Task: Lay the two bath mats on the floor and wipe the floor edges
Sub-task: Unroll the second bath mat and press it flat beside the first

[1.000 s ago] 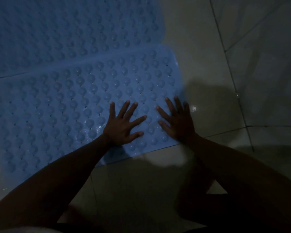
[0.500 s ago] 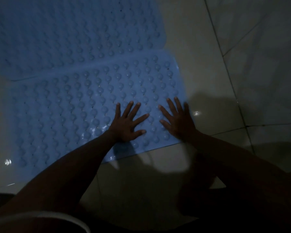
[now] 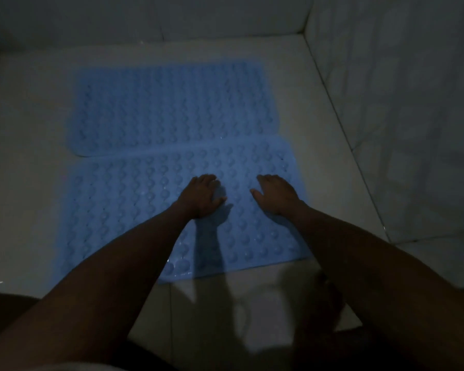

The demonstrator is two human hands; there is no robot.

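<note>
Now further up on the near mat (image 3: 134, 210), both hands, left (image 3: 202, 195) and right (image 3: 277, 194), flat, gripping nothing; far mat (image 3: 166, 108) down too. Next probably wiping floor (image 3: 24, 156) edges.

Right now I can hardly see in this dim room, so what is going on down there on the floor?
A person is crouched over two blue bath mats laid side by side on the tiled floor. The left hand and right hand both rest on the near mat, by its right end. The far mat lies flat towards the wall, untouched. No cloth is in view.
</note>
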